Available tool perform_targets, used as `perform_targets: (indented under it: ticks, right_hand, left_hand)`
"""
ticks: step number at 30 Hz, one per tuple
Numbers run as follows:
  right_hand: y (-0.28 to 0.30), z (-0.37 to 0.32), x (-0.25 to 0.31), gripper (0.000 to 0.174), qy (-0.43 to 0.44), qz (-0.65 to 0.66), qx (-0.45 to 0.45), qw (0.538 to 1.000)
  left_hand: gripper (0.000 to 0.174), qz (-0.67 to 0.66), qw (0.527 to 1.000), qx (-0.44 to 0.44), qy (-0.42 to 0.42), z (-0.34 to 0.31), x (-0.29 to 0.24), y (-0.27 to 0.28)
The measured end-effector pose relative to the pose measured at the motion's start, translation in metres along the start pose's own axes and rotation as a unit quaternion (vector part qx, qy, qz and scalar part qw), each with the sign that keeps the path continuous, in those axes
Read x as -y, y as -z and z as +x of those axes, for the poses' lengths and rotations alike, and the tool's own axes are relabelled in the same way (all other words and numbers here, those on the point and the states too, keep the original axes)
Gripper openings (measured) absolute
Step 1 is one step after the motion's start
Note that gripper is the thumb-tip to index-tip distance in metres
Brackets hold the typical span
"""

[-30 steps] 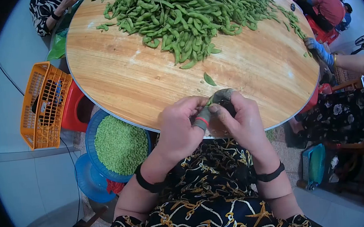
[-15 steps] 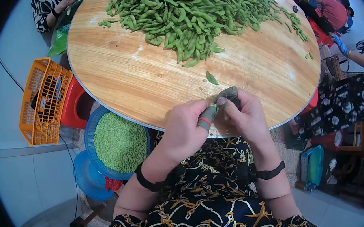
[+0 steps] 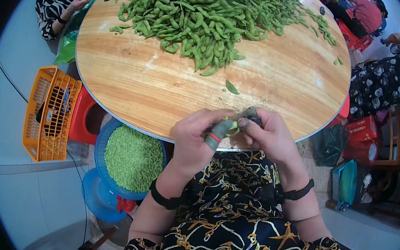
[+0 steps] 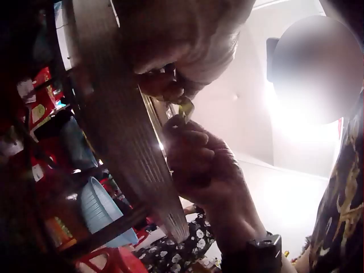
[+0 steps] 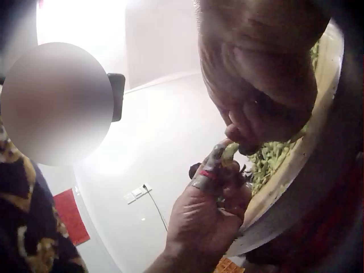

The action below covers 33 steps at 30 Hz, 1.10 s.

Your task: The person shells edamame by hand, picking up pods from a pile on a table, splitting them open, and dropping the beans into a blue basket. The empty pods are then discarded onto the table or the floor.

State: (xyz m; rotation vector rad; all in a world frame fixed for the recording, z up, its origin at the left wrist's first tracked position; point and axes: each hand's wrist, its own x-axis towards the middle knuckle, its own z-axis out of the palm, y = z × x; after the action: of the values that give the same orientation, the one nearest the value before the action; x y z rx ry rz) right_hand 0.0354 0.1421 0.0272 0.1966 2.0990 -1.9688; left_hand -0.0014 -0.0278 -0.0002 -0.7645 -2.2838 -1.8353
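Over the near edge of the round wooden table (image 3: 132,78), my left hand (image 3: 189,143) and right hand (image 3: 273,133) meet, fingers curled. Between their fingertips they pinch a green soybean pod (image 5: 230,152), partly hidden by the fingers. A grey cover with a red band (image 3: 215,137) wraps my left thumb; dark covering also shows on my right fingers. One loose pod (image 3: 231,87) lies just beyond my hands, among small bits. Farther back rises a large heap of green soybean pods (image 3: 213,21).
Below the table's left edge stands a blue basin (image 3: 100,160) holding shelled green beans (image 3: 132,156). Near it are another blue basin (image 3: 95,199), a red stool (image 3: 79,113) and an orange crate (image 3: 45,117). Other people are around the table and at the back right.
My hands have drawn slightly apart, the left shifting left, and more of the pod shows between them. At the right, another person's gloved hand has left the table edge.
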Motion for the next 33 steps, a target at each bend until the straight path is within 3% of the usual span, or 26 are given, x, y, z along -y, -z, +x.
perform_targets:
  ticks: [2,6,8,12,14,16,17,19,20,21,22,23,24,25,26,27,28,29,30,31,32,33]
  right_hand:
    - [0.003,-0.001,-0.001,0.015,-0.031,0.157,0.032,0.987]
    - [0.007,-0.001,-0.006,0.014,-0.064,0.254,0.078,0.962]
    - [0.005,-0.001,-0.009,0.013,-0.086,0.356,0.108,0.924]
    - [0.004,0.001,-0.010,0.011,-0.074,0.335,0.109,0.933]
    - [0.003,0.001,-0.009,0.011,-0.055,0.252,0.078,0.963]
    - [0.002,0.003,-0.006,0.010,-0.044,0.249,0.078,0.964]
    - [0.002,0.004,-0.004,0.010,-0.033,0.247,0.077,0.965]
    - [0.007,0.007,0.004,0.011,-0.022,0.227,0.064,0.972]
    - [0.010,0.009,0.006,0.012,-0.011,0.209,0.049,0.977]
    - [0.012,0.014,0.004,0.012,-0.011,0.208,0.049,0.977]
    - [0.014,0.021,-0.002,0.013,0.104,-0.046,0.012,0.993]
    - [0.017,0.025,-0.004,0.015,0.211,-0.296,-0.026,0.931]
    - [0.018,0.017,0.012,0.019,0.065,-0.390,0.078,0.915]
    - [0.022,0.017,0.019,0.019,0.067,-0.391,0.077,0.915]
    - [0.028,0.018,0.023,0.019,0.087,-0.383,0.144,0.908]
    - [0.033,0.020,0.025,0.019,0.106,-0.373,0.210,0.897]
    - [0.039,0.032,0.019,0.021,0.199,-0.359,0.138,0.901]
    - [0.039,0.042,0.032,0.021,0.130,-0.376,0.057,0.916]
    - [0.047,0.062,0.026,0.021,0.117,-0.417,-0.032,0.901]
    - [0.054,0.082,0.028,0.022,0.171,-0.427,-0.071,0.885]
    - [0.056,0.100,0.028,0.023,0.207,-0.385,-0.089,0.895]
    - [0.057,0.110,0.028,0.023,0.210,-0.382,-0.090,0.895]
  left_hand:
    - [0.021,0.036,0.999,0.037,-0.013,-0.001,-0.004,0.004]
    - [0.023,0.087,0.991,0.080,-0.069,-0.001,-0.004,0.008]
    - [0.024,0.102,0.986,0.094,-0.093,0.000,-0.003,0.010]
    - [0.027,0.043,0.984,0.117,-0.127,0.004,0.003,0.007]
    - [0.027,0.037,0.986,0.112,-0.122,0.004,0.005,0.007]
    - [0.022,-0.045,0.989,0.138,-0.020,0.003,0.005,0.011]
    - [0.022,-0.045,0.989,0.137,-0.020,0.002,0.005,0.013]
    - [0.017,-0.212,0.953,0.164,0.144,-0.001,0.005,0.018]
    - [0.017,-0.212,0.953,0.162,0.144,-0.004,0.008,0.023]
    - [0.014,-0.361,0.907,0.112,0.187,-0.008,0.012,0.031]
    - [0.013,-0.500,0.835,0.059,0.223,-0.011,0.015,0.040]
    - [0.016,-0.496,0.839,0.039,0.221,-0.016,0.016,0.053]
    - [0.017,-0.504,0.838,0.047,0.204,-0.024,0.019,0.073]
    - [0.017,-0.476,0.843,0.009,0.251,-0.035,0.017,0.091]
    - [0.018,-0.447,0.843,-0.030,0.297,-0.048,0.016,0.108]
    - [0.017,-0.432,0.858,-0.022,0.278,-0.063,0.024,0.125]
    - [0.017,-0.416,0.872,-0.015,0.259,-0.077,0.036,0.138]
    - [0.017,-0.416,0.871,-0.014,0.259,-0.088,0.044,0.147]
    - [0.020,-0.301,0.892,-0.029,0.335,-0.097,0.052,0.153]
    - [0.025,-0.180,0.896,-0.042,0.405,-0.109,0.061,0.159]
    - [0.025,-0.177,0.896,-0.041,0.405,-0.127,0.076,0.168]
    - [0.026,0.216,0.919,0.072,0.322,-0.146,0.093,0.175]
